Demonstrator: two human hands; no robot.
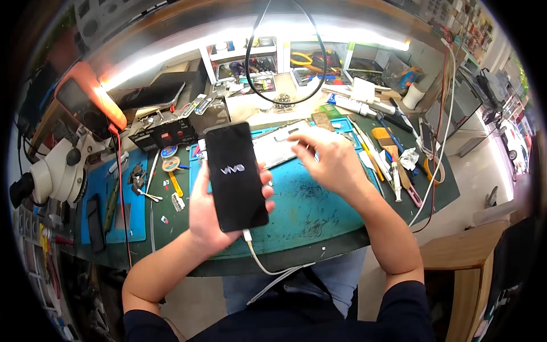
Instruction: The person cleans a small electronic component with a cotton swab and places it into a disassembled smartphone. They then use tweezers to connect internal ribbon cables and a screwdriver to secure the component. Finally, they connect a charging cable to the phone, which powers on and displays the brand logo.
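My left hand (208, 211) is closed round a black smartphone (235, 188), held upright with its lit screen showing a white logo on black. A white charging cable (249, 239) is plugged into the phone's lower edge and runs down over the table's front edge. To the right of the phone hovers my right hand (332, 157), its fingers bent and thumb apart from the index finger, with nothing seen between them. Beneath and behind that hand, a flat white panel-like piece (279, 145) lies on the blue work mat (307, 211).
A brush (393, 151), pens and tubes crowd the right side. On the left stand a microscope (57, 176), an orange multimeter (91, 100) and a black power box (165, 135). A black cable loop (247, 62) hangs above the middle. Tool shelves (256, 68) line the back.
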